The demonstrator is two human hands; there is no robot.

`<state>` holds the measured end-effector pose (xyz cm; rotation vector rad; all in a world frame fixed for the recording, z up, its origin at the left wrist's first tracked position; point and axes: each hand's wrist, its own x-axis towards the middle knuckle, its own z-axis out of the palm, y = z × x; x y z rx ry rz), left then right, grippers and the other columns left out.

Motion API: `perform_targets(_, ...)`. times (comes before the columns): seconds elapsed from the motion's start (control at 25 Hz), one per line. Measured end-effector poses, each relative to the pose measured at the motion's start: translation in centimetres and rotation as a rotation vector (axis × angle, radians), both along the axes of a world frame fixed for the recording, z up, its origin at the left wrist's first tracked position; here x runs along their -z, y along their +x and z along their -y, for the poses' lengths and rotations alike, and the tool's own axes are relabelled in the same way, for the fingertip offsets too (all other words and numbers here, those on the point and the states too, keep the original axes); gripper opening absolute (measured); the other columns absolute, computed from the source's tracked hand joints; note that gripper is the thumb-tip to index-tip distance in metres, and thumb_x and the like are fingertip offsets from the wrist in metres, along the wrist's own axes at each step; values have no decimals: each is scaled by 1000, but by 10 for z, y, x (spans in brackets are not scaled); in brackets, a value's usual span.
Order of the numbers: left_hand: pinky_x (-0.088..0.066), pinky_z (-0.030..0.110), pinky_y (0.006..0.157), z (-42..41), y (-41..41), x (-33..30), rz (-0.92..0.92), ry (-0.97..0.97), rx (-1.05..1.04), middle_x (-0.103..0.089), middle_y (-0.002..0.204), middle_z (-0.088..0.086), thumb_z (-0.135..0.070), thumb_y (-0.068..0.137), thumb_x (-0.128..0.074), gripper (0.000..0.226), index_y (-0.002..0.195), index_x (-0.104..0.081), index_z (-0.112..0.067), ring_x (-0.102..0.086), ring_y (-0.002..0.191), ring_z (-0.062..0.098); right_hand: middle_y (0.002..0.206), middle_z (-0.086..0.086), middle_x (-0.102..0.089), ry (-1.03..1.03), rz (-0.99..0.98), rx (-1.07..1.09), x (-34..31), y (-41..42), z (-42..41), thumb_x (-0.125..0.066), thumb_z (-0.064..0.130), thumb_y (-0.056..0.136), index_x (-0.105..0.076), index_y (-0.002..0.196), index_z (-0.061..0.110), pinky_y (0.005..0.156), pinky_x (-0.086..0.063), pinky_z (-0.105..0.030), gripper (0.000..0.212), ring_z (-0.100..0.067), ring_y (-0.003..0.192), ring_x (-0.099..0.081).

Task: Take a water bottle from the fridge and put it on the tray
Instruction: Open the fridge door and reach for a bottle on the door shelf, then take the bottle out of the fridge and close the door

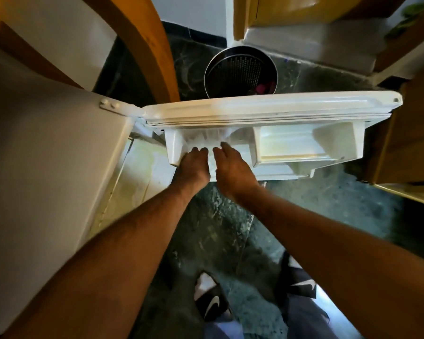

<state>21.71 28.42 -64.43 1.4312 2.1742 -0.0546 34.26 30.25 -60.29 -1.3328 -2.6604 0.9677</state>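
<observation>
While the white fridge door point(267, 106) stands open over a dark mottled floor point(206, 228), wooden cabinets point(406, 133) flank it. A metal bin point(240, 74) sits behind. Left hand point(194, 165) and right hand point(230, 167) reach into the door shelf point(174, 150); grip unclear. Bottle blurred there.

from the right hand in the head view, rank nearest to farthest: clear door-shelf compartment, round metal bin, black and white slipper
1. Clear lidded door-shelf compartment: just right of the right hand, on the open white fridge door.
2. Round perforated metal bin: beyond the door, on the floor.
3. Black and white slipper: down by the person's feet.
</observation>
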Motion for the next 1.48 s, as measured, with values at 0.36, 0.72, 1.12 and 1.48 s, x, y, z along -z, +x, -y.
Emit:
perform_targets(0.36,-50,32,78,31,20,-24,89,167,-216,-68,105,20,-10,86,-64,25,109,-58,-3,-65,96,33,108,-15,-54,-7,148,83,21,-5,-1,-57,-8,79,-48,109,8,67,-43,-36,35,-33,96,-56)
perform_targets(0.72,-53,33,74,104,54,-215,42,499,-762,-62,80,-9,-21,81,-71,15,91,-60,-19,-67,79,28,138,-14,-52,314,-265,-81,-212,80,6,-70,-4,71,-51,98,20,67,-56,-49,41,-40,115,-56)
perform_targets(1.12,-57,37,80,129,80,-250,-43,448,-982,-69,115,14,-26,85,-66,29,110,-60,-11,-67,101,31,125,-10,-59,417,641,-855,-179,25,-162,-50,9,90,-33,143,37,81,-46,-35,62,-31,106,-59)
perform_targets(1.48,-55,39,83,203,83,-285,-18,403,-1052,-69,103,13,-23,84,-66,26,106,-60,-9,-65,94,31,121,-18,-59,468,719,-1207,-150,25,-66,-48,10,90,-7,150,16,69,-48,-36,73,-33,99,-61)
